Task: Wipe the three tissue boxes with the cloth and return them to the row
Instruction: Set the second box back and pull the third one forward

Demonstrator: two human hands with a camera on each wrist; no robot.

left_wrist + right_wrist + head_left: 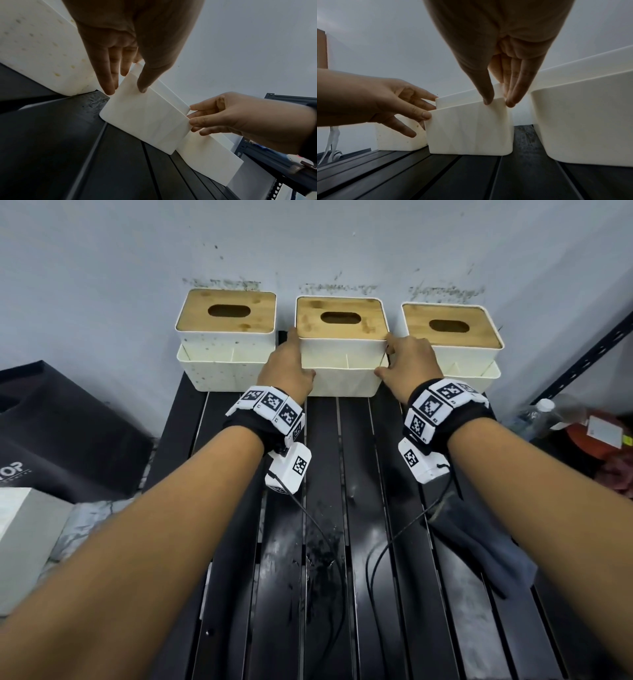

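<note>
Left tissue box (226, 337): speckled, against wall (102, 268), in row. Your left hand (286, 368) grasps middle tissue box (342, 344) at its left end, thumb on front, fingers down side. Your right hand (407, 361) grasps its right end likewise. Box rests on slatted black table (342, 508). Right tissue box (452, 337) sits just beside your right fingers; risk: knuckles nudge it out of row. Wooden lid (342, 318) may lift off if box tilts. Cloth (479, 542) lies under right forearm, untouched.
</note>
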